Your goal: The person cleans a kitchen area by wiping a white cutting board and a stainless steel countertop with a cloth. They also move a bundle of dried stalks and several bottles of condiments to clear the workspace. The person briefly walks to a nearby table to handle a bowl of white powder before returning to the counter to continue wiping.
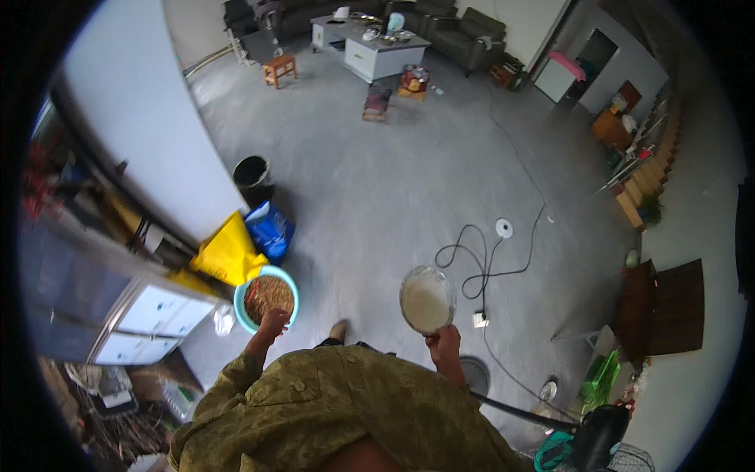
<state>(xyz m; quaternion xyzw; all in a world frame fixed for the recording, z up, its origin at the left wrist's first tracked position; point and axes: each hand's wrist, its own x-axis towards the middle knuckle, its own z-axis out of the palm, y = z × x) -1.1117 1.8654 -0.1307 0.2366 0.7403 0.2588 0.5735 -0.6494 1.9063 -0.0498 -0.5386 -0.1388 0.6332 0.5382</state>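
Observation:
My right hand [443, 344] grips the near rim of a round, shiny metal bowl [452, 298], raised in front of me on the right. A pale, whitish substance [426, 302] lies in it; whether it is powder or liquid I cannot tell. On the left, my left hand [274, 323] hangs over the near edge of a light-blue plastic basin [296, 290], its fingers loosely curled and apart, with nothing visible in them. Brown grain-like material [272, 296] fills much of that basin, and a small red object [252, 291] lies on it.
Beyond the basin stand a yellow bag [229, 251], a blue bag [270, 231] and a dark bucket [252, 176]. A black cable [485, 274] loops across the floor to a white socket block [481, 320]. A dark round container [475, 374] sits by my right forearm. Cabinets [156, 312] line the left.

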